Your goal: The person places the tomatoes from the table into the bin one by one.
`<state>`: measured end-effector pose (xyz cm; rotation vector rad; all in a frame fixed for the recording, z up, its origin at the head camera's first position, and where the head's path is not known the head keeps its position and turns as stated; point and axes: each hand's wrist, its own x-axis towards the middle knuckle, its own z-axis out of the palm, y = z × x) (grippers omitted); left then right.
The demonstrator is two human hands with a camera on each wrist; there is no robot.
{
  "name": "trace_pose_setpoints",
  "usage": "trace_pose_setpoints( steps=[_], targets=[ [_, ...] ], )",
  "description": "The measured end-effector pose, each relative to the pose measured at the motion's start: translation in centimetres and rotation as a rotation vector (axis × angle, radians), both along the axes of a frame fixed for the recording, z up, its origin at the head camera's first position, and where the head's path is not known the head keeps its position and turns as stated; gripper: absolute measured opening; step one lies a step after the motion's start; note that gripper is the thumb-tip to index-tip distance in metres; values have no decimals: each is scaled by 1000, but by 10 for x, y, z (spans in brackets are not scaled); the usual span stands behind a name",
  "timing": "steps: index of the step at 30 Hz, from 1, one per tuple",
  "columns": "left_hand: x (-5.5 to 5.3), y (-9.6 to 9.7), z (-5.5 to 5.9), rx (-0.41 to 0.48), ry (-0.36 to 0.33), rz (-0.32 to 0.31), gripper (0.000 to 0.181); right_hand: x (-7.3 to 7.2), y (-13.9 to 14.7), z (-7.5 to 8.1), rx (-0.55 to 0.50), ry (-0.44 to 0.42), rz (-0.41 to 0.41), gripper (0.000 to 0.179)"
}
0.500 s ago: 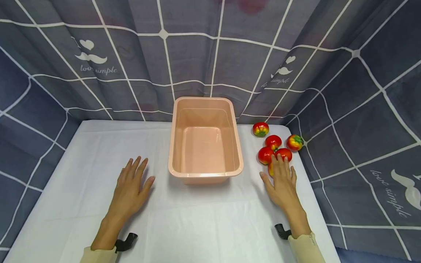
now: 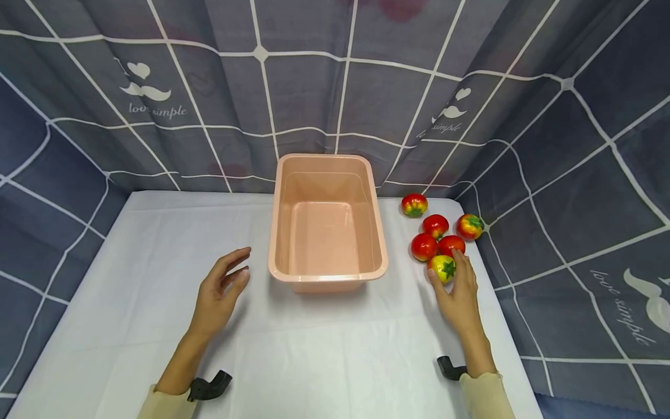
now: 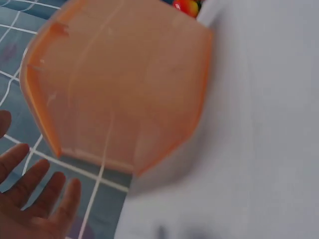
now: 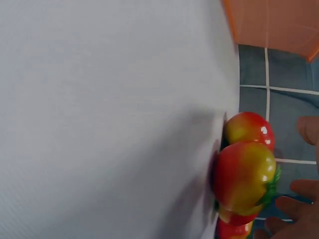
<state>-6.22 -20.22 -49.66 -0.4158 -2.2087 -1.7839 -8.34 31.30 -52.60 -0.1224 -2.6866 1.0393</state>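
Beside the left edge of a peach-coloured plastic tub (image 2: 327, 278), my left hand (image 2: 217, 299) hovers with relaxed, slightly bent fingers and holds nothing. In the left wrist view its fingers (image 3: 65, 204) are spread near the tub. My right hand (image 2: 463, 302) reaches over a red-and-yellow tomato (image 2: 444, 267) with a green star-shaped top, thumb on its left and fingers on its right. The right wrist view has this tomato (image 4: 244, 177) in front of the fingers (image 4: 294, 206), a gap between them.
More tomatoes cluster behind it: a red one (image 2: 423, 247), another red one (image 2: 451, 244), a third (image 2: 435, 226), and red-yellow ones at the right edge (image 2: 469, 227) and back (image 2: 414, 205). A white cloth (image 2: 314, 349) covers the table; a grey checked curtain (image 2: 303, 93) surrounds it.
My right hand has shifted slightly right, its thumb and fingers now on either side of the yellow-topped tomato. The left hand has moved right toward the tub and turned, its fingers bending.
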Motion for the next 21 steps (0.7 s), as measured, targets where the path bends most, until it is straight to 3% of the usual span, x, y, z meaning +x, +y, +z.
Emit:
trace_pose_setpoints(
  steps=[2,5,11,21],
  targets=[
    [-1,6,2,104,-3,-59,49,0,0,-3,-17,4,-18,82],
    [-2,15,6,183,2,-132,51,0,0,-7,-33,11,-54,82],
    [-1,32,14,192,-17,-226,60,-1,3,-14,-35,30,-108,80],
    [-4,42,17,97,-76,-166,60,-6,2,-24,-91,-1,-103,80]
  ],
)
